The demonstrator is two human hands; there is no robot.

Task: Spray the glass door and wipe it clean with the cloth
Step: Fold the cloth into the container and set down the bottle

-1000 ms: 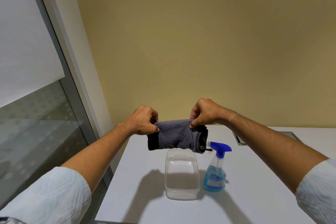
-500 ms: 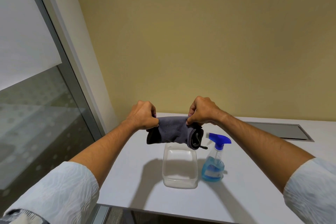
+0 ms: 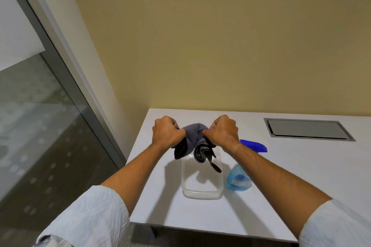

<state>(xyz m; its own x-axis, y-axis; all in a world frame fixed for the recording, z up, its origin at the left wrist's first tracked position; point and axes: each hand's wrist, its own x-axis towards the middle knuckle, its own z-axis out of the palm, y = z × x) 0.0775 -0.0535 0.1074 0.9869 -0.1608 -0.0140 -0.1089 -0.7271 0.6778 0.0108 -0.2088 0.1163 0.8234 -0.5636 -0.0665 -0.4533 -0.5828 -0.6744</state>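
Both fists are closed on the grey cloth [image 3: 193, 136]: my left hand [image 3: 166, 133] grips one end, my right hand [image 3: 222, 131] the other, knuckles close together, the cloth bunched between them with its ends hanging down. Directly below the cloth a clear plastic tub [image 3: 201, 190] sits on the white table [image 3: 301, 166], near its front-left corner. Just right of the tub stands the spray bottle [image 3: 239, 181] of blue liquid, its blue trigger head partly hidden behind my right wrist. A grey metal hatch [image 3: 307, 130] lies flush toward the table's back edge, well apart. The glass door [image 3: 40, 126] stands off the table's left edge, past my left arm. The table's right side is bare.
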